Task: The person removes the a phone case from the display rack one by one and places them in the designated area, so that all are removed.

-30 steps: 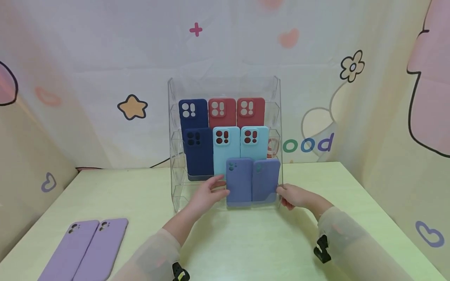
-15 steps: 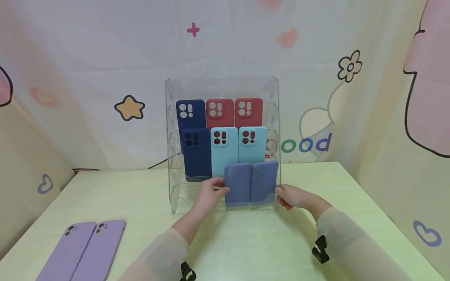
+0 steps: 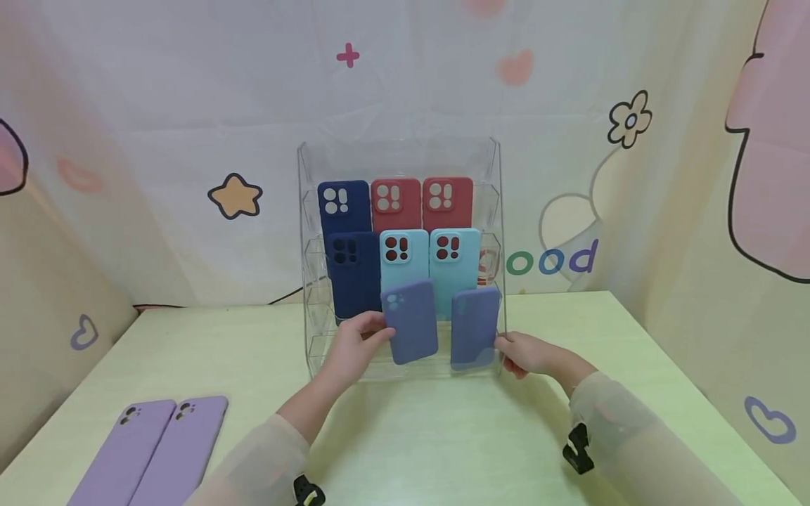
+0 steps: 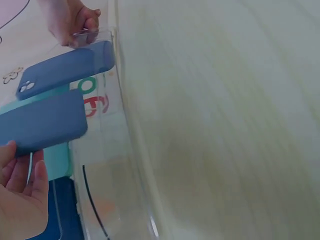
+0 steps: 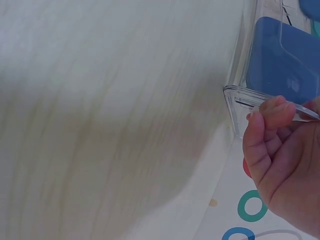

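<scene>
Pinching tilted blue case (image 3: 411,323) by left edge with left hand (image 3: 351,344), seemingly for angle control, at near bottom of clear rack (image 3: 399,156); gripping rack's right side with right hand (image 3: 529,353), likely for steadiness.

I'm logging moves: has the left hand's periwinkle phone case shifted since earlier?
Yes, the phone case moved left and slightly up relative to the clear display rack.

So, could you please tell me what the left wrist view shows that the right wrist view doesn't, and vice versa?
Only the left wrist view shows the left hand, pinching a blue phone case, and a flower print. Only the right wrist view shows a blue ring print. Both show the right hand gripping the clear rack, a second blue case in it, a green ring print and the table.
</scene>
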The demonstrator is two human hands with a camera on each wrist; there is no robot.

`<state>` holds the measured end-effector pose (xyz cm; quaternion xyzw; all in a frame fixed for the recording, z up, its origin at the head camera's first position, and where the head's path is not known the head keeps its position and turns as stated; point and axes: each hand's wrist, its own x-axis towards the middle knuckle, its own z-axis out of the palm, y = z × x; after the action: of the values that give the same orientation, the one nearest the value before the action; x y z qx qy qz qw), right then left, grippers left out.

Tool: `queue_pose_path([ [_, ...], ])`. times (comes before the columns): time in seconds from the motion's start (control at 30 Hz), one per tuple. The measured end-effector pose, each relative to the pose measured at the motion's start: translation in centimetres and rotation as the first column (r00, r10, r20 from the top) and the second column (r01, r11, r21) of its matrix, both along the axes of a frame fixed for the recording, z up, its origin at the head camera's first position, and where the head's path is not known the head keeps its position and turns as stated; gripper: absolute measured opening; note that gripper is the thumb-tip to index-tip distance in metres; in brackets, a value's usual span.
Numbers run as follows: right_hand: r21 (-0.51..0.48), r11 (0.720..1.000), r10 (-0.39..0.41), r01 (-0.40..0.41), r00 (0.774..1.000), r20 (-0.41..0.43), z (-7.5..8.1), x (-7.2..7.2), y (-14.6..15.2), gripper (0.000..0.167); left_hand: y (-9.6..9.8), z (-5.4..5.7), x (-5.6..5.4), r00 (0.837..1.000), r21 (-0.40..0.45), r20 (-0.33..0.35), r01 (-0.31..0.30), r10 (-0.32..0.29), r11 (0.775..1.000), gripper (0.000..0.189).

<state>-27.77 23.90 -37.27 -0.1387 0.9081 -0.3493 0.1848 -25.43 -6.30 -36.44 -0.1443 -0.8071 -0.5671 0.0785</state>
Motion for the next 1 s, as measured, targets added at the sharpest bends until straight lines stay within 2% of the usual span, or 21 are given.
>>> queue_pose_path([
  [0.2,0.009,1.000,0.000,0.000,1.000,-0.002,-0.1,0.1,0.2,0.039,-1.8,0.9,1.5,0.993,0.062,0.108,0.037,-0.043,0.997,0.018],
  [0.4,-0.011,1.000,0.003,-0.003,1.000,-0.001,-0.2,0.0,0.1,0.038,-3.8,0.6,2.7,0.974,0.045,0.215,0.058,-0.067,0.997,0.019],
  [0.57,0.003,1.000,-0.005,0.005,1.000,-0.005,-0.2,-0.1,0.0,0.037,-5.5,0.2,4.0,0.966,0.020,0.232,0.111,-0.112,0.994,0.023],
  [0.7,0.013,1.000,-0.010,0.010,1.000,-0.009,-0.2,-0.2,-0.1,0.037,-6.8,-0.1,4.8,0.953,0.012,0.261,0.158,-0.156,0.987,0.026],
  [0.83,0.001,1.000,-0.010,0.010,1.000,-0.006,-0.4,-0.2,-0.1,0.038,-8.1,-0.5,5.4,0.939,0.003,0.306,0.166,-0.159,0.986,0.028],
  [1.0,0.002,1.000,-0.015,0.015,1.000,-0.006,-0.3,-0.1,-0.1,0.038,-9.5,-1.0,5.9,0.932,-0.011,0.325,0.174,-0.161,0.985,0.028],
])
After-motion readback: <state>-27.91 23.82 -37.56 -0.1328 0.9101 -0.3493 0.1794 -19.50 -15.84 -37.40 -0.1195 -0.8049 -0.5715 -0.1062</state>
